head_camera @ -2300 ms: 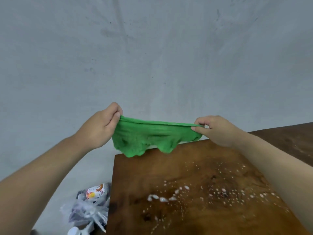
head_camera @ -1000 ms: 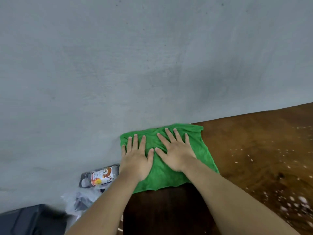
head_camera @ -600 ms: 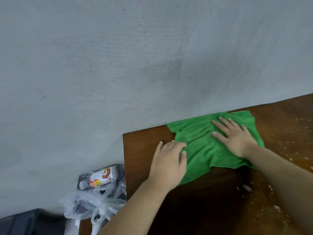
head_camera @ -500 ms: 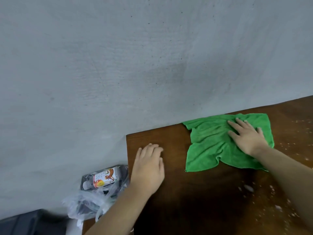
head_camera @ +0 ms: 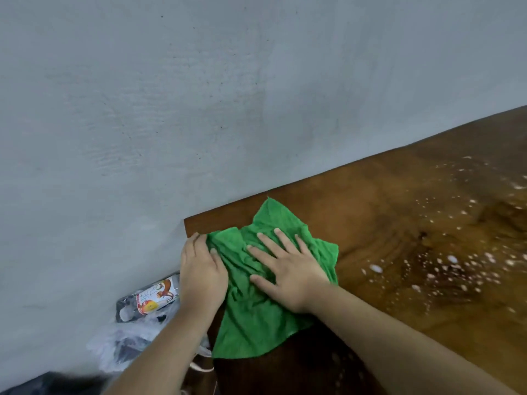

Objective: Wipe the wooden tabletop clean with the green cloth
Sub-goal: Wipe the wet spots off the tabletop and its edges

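The green cloth [head_camera: 253,317] lies rumpled on the far left corner of the wooden tabletop [head_camera: 393,212], one edge reaching the table's left side. My right hand [head_camera: 285,269] presses flat on the cloth's middle, fingers spread. My left hand [head_camera: 201,269] rests palm down at the table's left edge, its fingertips touching the cloth's left fold. White crumbs and specks [head_camera: 445,263] are scattered over the wood to the right of the cloth.
A grey wall [head_camera: 199,95] runs along the table's far edge. Beyond the left edge, on the floor, lies a clear plastic bag [head_camera: 128,343] with a labelled bottle [head_camera: 152,297] on it. A dark object [head_camera: 42,384] sits at the bottom left.
My right hand has slid the cloth leftward, back to the table's corner, and it has bunched up. My left hand has moved to the table's edge and now touches the cloth.
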